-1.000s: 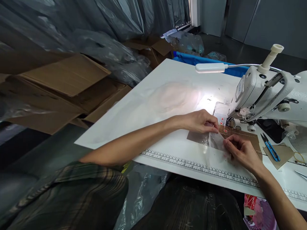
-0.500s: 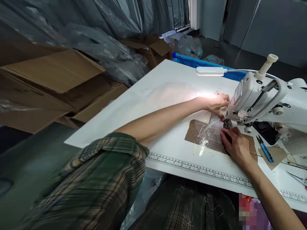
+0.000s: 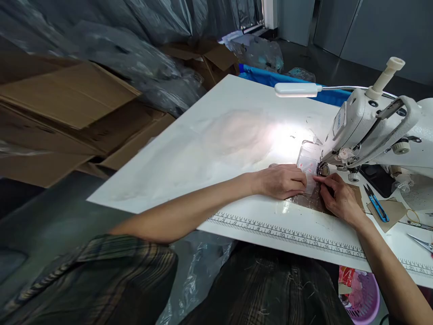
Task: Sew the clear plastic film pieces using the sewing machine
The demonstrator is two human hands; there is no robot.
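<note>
A small translucent plastic-like piece with pinkish marks lies flat beside the needle area of a white sewing machine. My left hand is closed, its curled fingers on the near left edge of this piece. Just in front of the presser foot, my right hand reaches in with the index fingertip on the piece's right edge and the other fingers bent. Under both hands a shiny brown sheet shows on the table. The fingertips' exact hold is partly hidden.
Blue thread snips lie on a brown scrap, near a black phone-like object and scissors. A ruler strip runs along the white table's front. A lamp hangs above. Cardboard boxes stand left.
My left hand has come back from behind the needle area to the near left side of the translucent piece. The right hand stays near the presser foot. The view has shifted slightly.
</note>
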